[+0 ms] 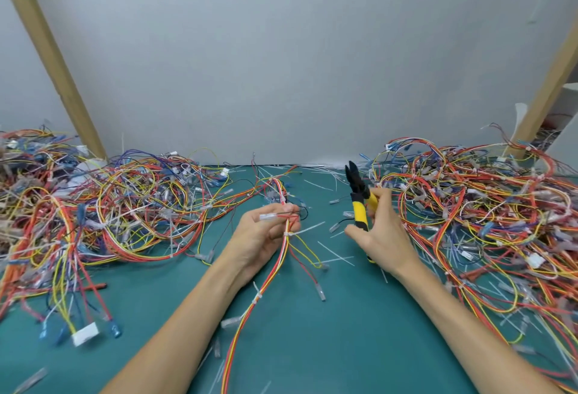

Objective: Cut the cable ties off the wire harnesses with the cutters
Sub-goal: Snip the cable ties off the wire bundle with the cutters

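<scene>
My left hand grips a wire harness of red, yellow and white wires at mid-table. A white cable tie wraps the bundle just below my fingers, its tail sticking out to the right. Another tie sits lower on the same bundle. My right hand holds yellow-handled cutters upright, black jaws pointing up and away, a hand's width right of the harness and not touching it.
A big tangle of harnesses covers the left of the green mat, another pile the right. Cut tie scraps litter the middle. A white wall and two wooden posts stand behind.
</scene>
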### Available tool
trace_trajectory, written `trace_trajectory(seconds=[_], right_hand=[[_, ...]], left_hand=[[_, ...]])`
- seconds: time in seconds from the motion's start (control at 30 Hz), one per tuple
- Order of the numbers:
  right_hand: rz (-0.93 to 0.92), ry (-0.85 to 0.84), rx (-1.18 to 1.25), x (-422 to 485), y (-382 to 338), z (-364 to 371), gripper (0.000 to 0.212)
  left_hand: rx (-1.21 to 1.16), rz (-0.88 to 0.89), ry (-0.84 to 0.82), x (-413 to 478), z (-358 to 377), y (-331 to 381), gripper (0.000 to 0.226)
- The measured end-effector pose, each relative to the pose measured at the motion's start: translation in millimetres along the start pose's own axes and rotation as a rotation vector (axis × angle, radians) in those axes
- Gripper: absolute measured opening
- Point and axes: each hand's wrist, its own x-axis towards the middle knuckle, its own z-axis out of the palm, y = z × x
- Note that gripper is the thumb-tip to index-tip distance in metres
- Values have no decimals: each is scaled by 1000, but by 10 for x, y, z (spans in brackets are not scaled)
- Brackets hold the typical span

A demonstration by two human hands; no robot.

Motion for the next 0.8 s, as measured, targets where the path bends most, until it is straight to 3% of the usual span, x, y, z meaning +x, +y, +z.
trace_trajectory(seconds=[0.1, 0.2, 0.33, 0.53, 0.67, 0.8], right_hand=[[-91, 47, -110, -33, -1, 2, 55], [-182, 85, -221, -50, -9, 3, 48], [-215, 89, -407, -78, -34, 23, 60], [-291, 56, -621, -112, -48, 22, 62], [-318, 103, -624, -121, -75, 24, 62], [-324, 113, -605, -121, -76, 10, 61]], left_hand=[[53, 39, 33, 8, -6, -43, 21], [160, 59, 44, -13, 30, -74, 17], [256, 88, 127, -32, 95, -101, 24], [329, 140, 193, -61, 173, -105, 10], [493, 162, 218, -73, 166, -114, 5], [544, 177, 212, -72, 167, -118, 16]])
